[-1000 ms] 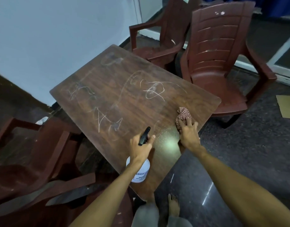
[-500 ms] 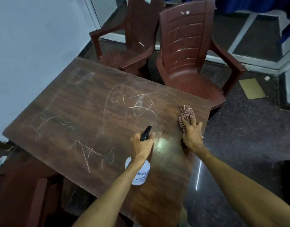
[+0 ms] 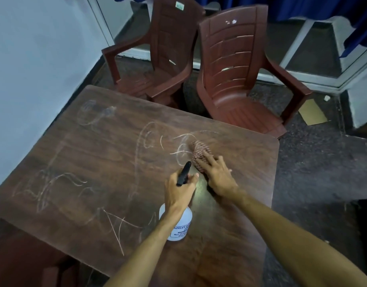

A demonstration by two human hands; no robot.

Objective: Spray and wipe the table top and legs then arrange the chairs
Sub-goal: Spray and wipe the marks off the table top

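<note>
A dark wooden table (image 3: 91, 162) is scrawled with pale chalk marks (image 3: 116, 230). Over its near right part, the person's left grip (image 3: 179, 190) is clenched round the neck of a white spray bottle (image 3: 179, 225), whose black nozzle points toward the table's far edge. Just beyond it, the right grip (image 3: 216, 176) lies released, fingers spread flat, pressing a red checked cloth (image 3: 200, 151) onto the table top over a chalk scribble. Past the table's far edge stand a left armchair (image 3: 157, 65) and a right armchair (image 3: 236, 75), both maroon plastic.

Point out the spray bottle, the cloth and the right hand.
spray bottle (image 3: 181, 228): head view, on its white labelled body.
cloth (image 3: 200, 149): head view, on its checked bunched top.
right hand (image 3: 219, 177): head view, on the back of the hand.
</note>
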